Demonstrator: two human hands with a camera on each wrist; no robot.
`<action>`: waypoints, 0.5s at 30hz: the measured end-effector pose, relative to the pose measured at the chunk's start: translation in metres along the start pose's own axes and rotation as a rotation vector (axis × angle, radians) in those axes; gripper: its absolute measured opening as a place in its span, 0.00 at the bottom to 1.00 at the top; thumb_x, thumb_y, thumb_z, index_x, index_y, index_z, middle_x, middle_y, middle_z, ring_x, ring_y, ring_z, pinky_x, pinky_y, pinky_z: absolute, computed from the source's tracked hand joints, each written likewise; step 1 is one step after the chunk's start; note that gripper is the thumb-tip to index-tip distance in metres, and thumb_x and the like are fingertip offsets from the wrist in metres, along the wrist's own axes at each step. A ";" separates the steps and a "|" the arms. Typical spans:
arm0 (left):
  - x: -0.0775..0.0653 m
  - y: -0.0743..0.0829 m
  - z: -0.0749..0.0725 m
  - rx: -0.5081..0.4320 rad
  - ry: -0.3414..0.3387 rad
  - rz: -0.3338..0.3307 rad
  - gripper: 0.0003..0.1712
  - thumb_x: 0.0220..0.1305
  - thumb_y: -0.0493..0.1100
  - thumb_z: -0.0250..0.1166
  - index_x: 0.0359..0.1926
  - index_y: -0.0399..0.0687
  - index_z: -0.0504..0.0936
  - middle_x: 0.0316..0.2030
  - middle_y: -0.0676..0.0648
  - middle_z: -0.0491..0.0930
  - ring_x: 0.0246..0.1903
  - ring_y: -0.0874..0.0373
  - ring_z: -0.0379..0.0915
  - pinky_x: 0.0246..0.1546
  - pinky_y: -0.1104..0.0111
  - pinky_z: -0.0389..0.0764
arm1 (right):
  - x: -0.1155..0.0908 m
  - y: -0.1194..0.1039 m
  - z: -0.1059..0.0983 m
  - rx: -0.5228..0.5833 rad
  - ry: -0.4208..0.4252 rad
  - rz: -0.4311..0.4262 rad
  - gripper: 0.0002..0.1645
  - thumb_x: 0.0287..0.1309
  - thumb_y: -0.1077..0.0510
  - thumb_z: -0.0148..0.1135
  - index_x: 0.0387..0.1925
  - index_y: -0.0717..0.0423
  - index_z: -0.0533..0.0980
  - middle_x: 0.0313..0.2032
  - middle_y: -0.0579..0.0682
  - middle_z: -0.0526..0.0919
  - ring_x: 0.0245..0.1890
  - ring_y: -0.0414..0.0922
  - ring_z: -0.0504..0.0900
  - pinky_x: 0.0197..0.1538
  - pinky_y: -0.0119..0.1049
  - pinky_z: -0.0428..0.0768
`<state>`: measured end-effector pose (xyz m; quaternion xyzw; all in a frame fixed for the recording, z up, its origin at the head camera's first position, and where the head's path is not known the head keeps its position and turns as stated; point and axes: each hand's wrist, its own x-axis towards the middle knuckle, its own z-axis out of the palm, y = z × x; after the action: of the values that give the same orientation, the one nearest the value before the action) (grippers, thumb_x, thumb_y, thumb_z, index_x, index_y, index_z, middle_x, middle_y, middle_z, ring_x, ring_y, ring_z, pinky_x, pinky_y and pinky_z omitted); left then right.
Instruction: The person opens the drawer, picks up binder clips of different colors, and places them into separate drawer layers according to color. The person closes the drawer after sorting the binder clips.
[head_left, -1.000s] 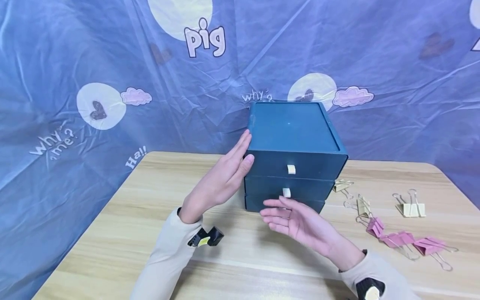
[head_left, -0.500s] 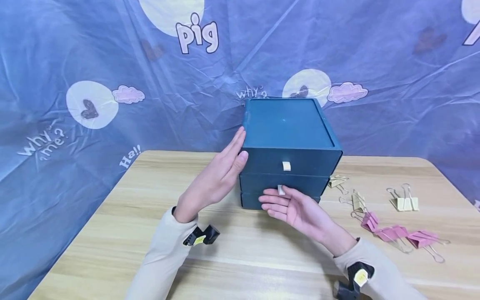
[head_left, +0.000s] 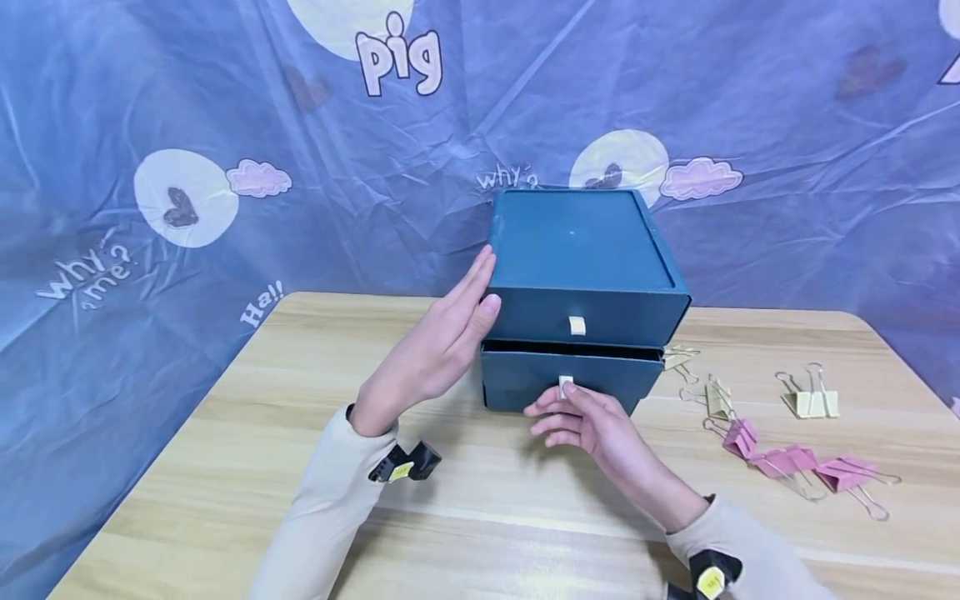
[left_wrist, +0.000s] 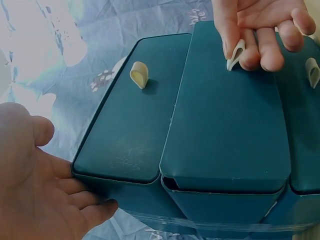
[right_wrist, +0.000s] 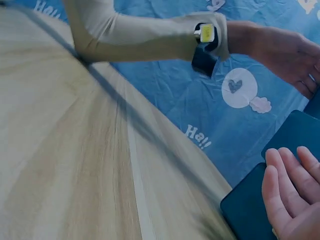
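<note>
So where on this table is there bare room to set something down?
Bare tabletop stretches from the left sleeve out to the left edge, and between that sleeve and the right sleeve, nearer the camera than the right hand. Crowded: right of the drawer unit, where yellow clips and pink clips lie.

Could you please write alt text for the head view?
A person's right hand pinches the white pull tab on the partly open middle drawer of a dark blue drawer unit, while the left hand rests against its left side. Pale yellow binder clips and pink binder clips lie to the right on a wooden table.
</note>
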<state>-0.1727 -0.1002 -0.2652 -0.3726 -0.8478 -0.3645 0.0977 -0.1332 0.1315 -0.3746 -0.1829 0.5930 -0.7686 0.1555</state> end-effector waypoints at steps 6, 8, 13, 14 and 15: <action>-0.001 -0.003 0.001 0.006 0.004 -0.004 0.37 0.78 0.57 0.31 0.75 0.36 0.43 0.76 0.45 0.38 0.73 0.63 0.33 0.72 0.66 0.43 | -0.005 0.002 0.007 -0.065 0.052 0.005 0.24 0.77 0.50 0.38 0.40 0.59 0.77 0.42 0.53 0.85 0.40 0.48 0.85 0.42 0.39 0.83; -0.001 -0.004 0.001 0.008 0.003 -0.007 0.36 0.78 0.56 0.31 0.75 0.36 0.44 0.76 0.45 0.38 0.73 0.63 0.33 0.72 0.66 0.43 | -0.009 0.003 0.009 -0.075 0.057 0.005 0.24 0.77 0.50 0.37 0.40 0.60 0.77 0.41 0.52 0.85 0.40 0.48 0.85 0.42 0.39 0.83; 0.000 -0.004 0.001 0.000 -0.004 -0.010 0.35 0.79 0.54 0.33 0.75 0.36 0.44 0.76 0.45 0.38 0.73 0.64 0.33 0.72 0.67 0.43 | -0.021 0.006 0.014 -0.090 0.043 -0.004 0.25 0.77 0.50 0.36 0.39 0.61 0.76 0.40 0.53 0.85 0.39 0.48 0.85 0.41 0.38 0.83; 0.001 -0.003 0.000 -0.001 -0.007 -0.011 0.35 0.79 0.54 0.33 0.75 0.37 0.44 0.76 0.46 0.38 0.73 0.64 0.32 0.72 0.67 0.43 | -0.023 0.006 0.015 -0.092 0.040 -0.007 0.25 0.77 0.51 0.36 0.39 0.61 0.76 0.40 0.53 0.85 0.39 0.48 0.85 0.40 0.37 0.83; 0.001 -0.003 0.000 -0.001 -0.010 -0.012 0.35 0.79 0.54 0.33 0.75 0.37 0.44 0.76 0.46 0.37 0.73 0.65 0.32 0.72 0.67 0.43 | -0.025 0.007 0.016 -0.094 0.038 -0.011 0.25 0.78 0.51 0.35 0.38 0.61 0.76 0.40 0.53 0.85 0.39 0.48 0.85 0.39 0.37 0.83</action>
<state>-0.1758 -0.1010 -0.2668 -0.3695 -0.8503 -0.3636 0.0910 -0.1034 0.1274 -0.3797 -0.1788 0.6303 -0.7440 0.1313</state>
